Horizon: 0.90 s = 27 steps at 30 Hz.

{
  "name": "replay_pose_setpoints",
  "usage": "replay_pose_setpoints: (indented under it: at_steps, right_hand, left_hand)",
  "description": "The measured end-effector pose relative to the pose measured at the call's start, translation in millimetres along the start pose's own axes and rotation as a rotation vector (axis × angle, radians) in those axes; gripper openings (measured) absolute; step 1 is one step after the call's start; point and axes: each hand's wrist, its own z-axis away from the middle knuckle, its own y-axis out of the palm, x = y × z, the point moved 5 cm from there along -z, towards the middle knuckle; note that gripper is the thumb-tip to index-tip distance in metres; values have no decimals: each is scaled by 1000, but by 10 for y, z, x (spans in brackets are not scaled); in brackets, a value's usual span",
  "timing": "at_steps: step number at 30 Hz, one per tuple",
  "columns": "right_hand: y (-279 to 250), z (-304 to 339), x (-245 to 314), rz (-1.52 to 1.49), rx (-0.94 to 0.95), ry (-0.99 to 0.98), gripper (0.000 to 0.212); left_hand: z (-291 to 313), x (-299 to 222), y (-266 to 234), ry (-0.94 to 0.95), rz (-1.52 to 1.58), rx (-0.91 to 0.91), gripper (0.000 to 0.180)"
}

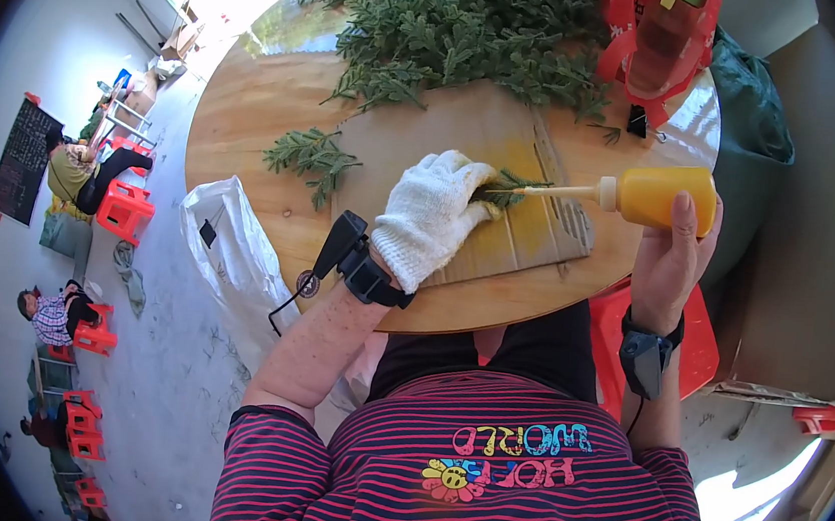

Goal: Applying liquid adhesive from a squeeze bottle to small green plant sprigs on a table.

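Note:
My left hand (430, 214), in a white knit glove, is closed on a small green artificial-looking fir sprig (507, 188) above a sheet of cardboard (399, 138). In my bare right hand (672, 260) lies a yellow squeeze bottle (645, 194), tipped on its side. Its long, thin nozzle points left, and the tip meets or nearly meets the sprig. Yellow stains mark the cardboard around the sprig. Left of the glove, another fir sprig (315, 158) rests partly on the wooden table. The glove hides part of the held sprig.
A large heap of fir sprigs (489, 36) covers the far side of the round table (249, 134). A red patterned bag (655, 42) stands at the far right. A white plastic bag (238, 248) hangs by the left edge. Several people sit on red stools (124, 212) farther left.

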Motion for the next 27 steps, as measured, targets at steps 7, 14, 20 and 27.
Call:
replay_pose_setpoints:
  at_steps: [7, 14, 20, 27]
  right_hand:
    - [163, -30, 25, 100, 56, -17, 37]
    - [216, -79, 57, 159, 72, -25, 38]
    - [144, -114, 92, 163, 52, -8, 36]
    - [20, -151, 32, 111, 47, 27, 34]
  left_hand:
    - [-8, -6, 0, 12, -11, 11, 31]
    - [-8, 6, 13, 35, 5, 2, 29]
    - [-18, -3, 16, 51, -5, 15, 30]
    - [-22, -1, 8, 58, -11, 14, 28]
